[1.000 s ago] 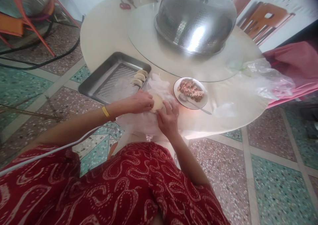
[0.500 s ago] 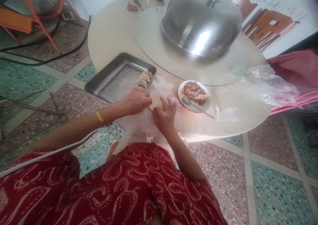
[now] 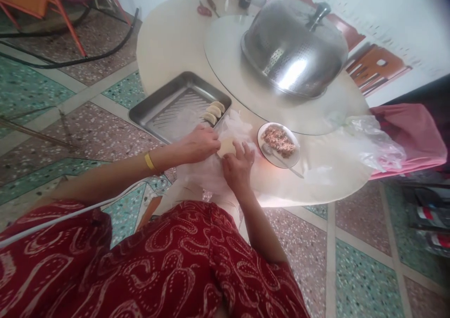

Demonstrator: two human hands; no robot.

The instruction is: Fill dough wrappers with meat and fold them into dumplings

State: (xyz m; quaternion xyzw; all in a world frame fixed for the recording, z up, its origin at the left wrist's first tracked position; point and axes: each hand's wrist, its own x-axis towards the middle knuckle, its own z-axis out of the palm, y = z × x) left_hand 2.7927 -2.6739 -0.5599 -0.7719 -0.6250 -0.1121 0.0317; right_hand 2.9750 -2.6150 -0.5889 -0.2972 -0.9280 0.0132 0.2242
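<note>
Left hand (image 3: 198, 144) and right hand (image 3: 239, 166): fingers spread flat, pressing crumpled clear plastic wrap (image 3: 211, 170) around pale dough round (image 3: 227, 145); grip unclosed. Round cream surface (image 3: 168, 41).

Red garment (image 3: 183, 262) with pale swirls; yellow band (image 3: 149, 161) on left wrist.
</note>
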